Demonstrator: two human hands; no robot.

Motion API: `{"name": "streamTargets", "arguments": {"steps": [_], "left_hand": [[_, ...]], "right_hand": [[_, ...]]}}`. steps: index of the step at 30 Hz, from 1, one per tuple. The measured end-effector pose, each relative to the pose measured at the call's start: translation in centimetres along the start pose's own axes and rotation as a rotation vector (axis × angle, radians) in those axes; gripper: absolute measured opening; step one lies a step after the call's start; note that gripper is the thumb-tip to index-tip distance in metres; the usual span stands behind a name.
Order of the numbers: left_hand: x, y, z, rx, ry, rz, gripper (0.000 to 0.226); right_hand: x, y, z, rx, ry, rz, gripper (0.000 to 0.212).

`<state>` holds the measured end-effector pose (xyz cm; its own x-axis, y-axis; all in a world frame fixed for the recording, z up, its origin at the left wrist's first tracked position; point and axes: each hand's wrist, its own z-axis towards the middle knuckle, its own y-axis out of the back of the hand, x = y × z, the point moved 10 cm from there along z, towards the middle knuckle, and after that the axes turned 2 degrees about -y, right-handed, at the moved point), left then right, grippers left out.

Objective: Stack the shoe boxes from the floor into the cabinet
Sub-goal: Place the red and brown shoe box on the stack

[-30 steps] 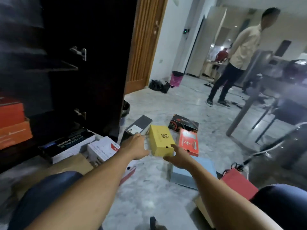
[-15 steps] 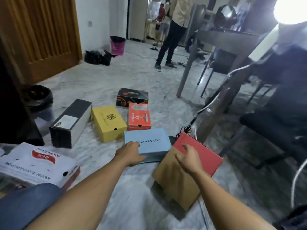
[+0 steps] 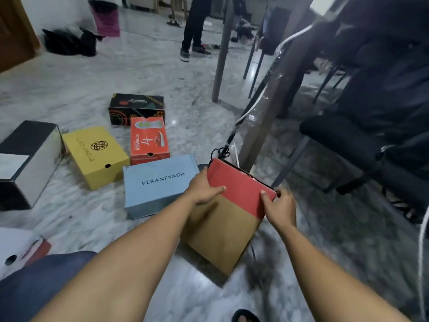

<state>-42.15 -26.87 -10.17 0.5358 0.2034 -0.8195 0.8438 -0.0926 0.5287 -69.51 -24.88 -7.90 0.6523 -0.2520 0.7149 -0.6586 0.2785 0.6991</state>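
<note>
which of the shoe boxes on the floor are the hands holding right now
The red and tan box, nearest the person. The left hand and right hand grip its sides; the other boxes lie untouched.

"VERANEVADA" is printed on the blue box (image 3: pixel 160 184) just left of the grip; "LACE LYNELLE" on the yellow box (image 3: pixel 95 154) farther left; "GOWALK 4" on the orange box (image 3: pixel 148 140) beyond.

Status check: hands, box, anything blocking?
Left hand and right hand grip the red-and-brown box. Blue box touching its left. Table leg close behind.
</note>
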Motion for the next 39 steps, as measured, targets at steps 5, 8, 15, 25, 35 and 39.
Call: {"name": "streamTargets", "arguments": {"steps": [5, 8, 15, 25, 35, 39], "left_hand": [[0.3, -0.3, 0.8, 0.001, 0.024, -0.093, 0.123], [0.7, 0.6, 0.1, -0.036, 0.052, -0.078, 0.126], [2.3, 5.6, -4.4, -0.175, 0.146, -0.007, 0.079], [8.4, 19.4, -15.5, -0.478, 0.229, -0.013, 0.063], [20.3, 21.0, -27.8, -0.566, 0.311, -0.225, 0.105], [20.6, 19.3, -28.8, -0.664, 0.239, -0.270, 0.114]], "right_hand": [[-0.1, -0.5, -0.7, -0.013, 0.003, 0.082, 0.050], [0.1, 0.2, -1.6, -0.065, -0.020, 0.110, 0.043], [2.8, 0.1, -4.6, -0.074, -0.049, 0.108, 0.034], [12.6, -7.1, -13.5, 0.138, 0.280, 0.171, 0.030], [18.1, -17.1, -21.9, 0.506, 0.453, 0.271, 0.067], [17.8, -17.3, -21.9, 0.516, 0.485, 0.237, 0.078]]}}
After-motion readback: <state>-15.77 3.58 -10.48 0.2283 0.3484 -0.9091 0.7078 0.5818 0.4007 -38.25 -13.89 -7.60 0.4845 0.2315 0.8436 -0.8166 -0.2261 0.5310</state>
